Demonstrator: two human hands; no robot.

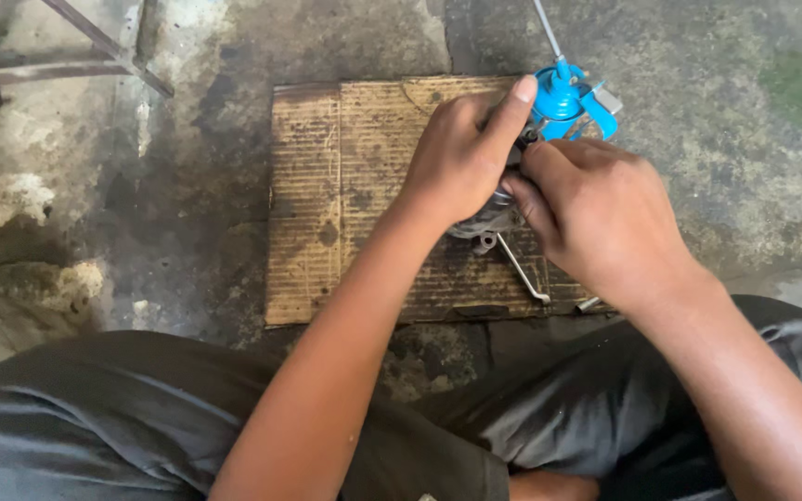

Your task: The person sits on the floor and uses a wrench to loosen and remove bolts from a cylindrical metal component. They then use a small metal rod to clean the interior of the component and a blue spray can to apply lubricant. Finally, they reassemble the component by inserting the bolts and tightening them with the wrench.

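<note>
Both hands (531, 176) grip a metal part (489, 223) over cardboard (345, 186), oil can (568, 102) behind.

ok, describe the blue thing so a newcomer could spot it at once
Find the brown cardboard sheet on the stained concrete floor. At its top right corner, just beyond both hands, sits the blue oil can. It is the only bright blue thing, with a thin metal spout pointing up.

Blue oil can (563, 104), brown ribbed stained cardboard (345, 195), grey blotchy floor (707, 111)

Stained concrete floor (717, 121) under a grimy cardboard sheet (345, 204).
</note>
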